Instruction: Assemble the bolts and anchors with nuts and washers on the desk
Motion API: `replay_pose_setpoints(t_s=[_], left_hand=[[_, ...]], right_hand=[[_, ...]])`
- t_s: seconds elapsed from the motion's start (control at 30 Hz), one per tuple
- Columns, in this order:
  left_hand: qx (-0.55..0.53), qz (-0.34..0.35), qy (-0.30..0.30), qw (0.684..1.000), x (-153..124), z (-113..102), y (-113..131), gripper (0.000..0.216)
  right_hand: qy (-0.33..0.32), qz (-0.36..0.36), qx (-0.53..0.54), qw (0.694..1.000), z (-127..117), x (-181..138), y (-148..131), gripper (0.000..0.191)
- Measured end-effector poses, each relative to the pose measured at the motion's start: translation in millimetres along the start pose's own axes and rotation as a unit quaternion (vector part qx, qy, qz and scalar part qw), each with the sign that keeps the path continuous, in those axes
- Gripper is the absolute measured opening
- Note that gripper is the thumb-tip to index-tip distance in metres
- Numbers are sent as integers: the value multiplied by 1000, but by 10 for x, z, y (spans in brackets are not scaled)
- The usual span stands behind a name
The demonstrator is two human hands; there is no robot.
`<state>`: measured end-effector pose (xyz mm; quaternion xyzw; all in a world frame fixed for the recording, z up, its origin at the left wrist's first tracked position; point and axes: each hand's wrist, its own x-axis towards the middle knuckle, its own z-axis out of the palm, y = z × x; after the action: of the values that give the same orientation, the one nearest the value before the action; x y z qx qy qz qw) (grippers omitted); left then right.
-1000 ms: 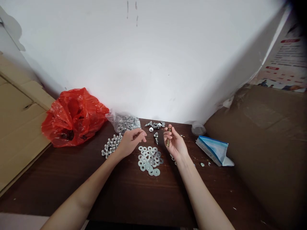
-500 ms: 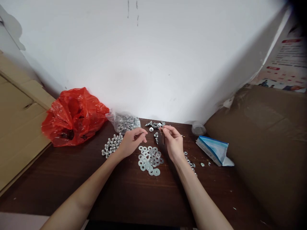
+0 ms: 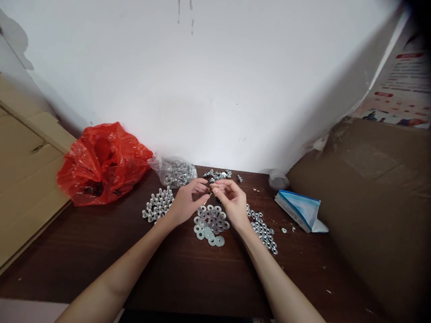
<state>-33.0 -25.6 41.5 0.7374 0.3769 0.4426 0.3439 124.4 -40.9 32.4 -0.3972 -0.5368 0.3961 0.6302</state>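
Above the washers, my right hand (image 3: 233,202) is closed in a pinch on a small dark, shiny piece (image 3: 211,190), too small to name. Facing it, my left hand (image 3: 188,201) has its thumb and fingers apart near that piece; I cannot tell if they touch it. Below the fingers lies a loose heap of flat metal washers (image 3: 212,223). Left of my left hand, several bolts (image 3: 158,203) stand on their heads in rows. Hex nuts (image 3: 264,231) are spread beside my right wrist. Beyond the hands is a cluster of bolts with parts on them (image 3: 217,175).
A clear bag of metal hardware (image 3: 180,174) and a red plastic bag (image 3: 106,163) sit at the back left. To the right are a round clear container (image 3: 279,181) and a blue-and-white packet (image 3: 299,211). Cardboard (image 3: 30,166) and a brown box (image 3: 367,202) flank the dark table (image 3: 188,278).
My right hand has moved left with the small piece, uncovering more nuts. My left hand has shifted slightly right, its thumb and fingers wider apart. The two hands are now almost together.
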Motion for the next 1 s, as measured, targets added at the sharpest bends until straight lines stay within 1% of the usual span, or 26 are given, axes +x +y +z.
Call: replay_pose_setpoints(t_s=[0.13,0.3,0.4,0.57,0.7,0.83,1.0], left_hand=[[-13,-4,-24,1000,-10,15,-13,29],[-20,-12,-15,1000,-7,23,0,17],[-14,-10,-3,1000,-3,25,7,13],[11,15,25,1000,-1,15,13,11],[35,32,28,998,-6,-1,26,10],[38,42,27,998,-13,-6,20,9],[41,61,33,997,-6,-4,9,7]], right_hand=[[-12,11,17,1000,11,-11,-4,19],[-24,4,19,1000,16,-8,-20,16],[-32,-2,11,999,13,-11,-33,14],[-44,-7,6,999,2,-17,-57,15],[-54,-3,9,998,-7,-14,-62,17],[-56,-6,11,998,-16,-7,-54,17],[-71,-27,-25,997,-11,0,-47,16]])
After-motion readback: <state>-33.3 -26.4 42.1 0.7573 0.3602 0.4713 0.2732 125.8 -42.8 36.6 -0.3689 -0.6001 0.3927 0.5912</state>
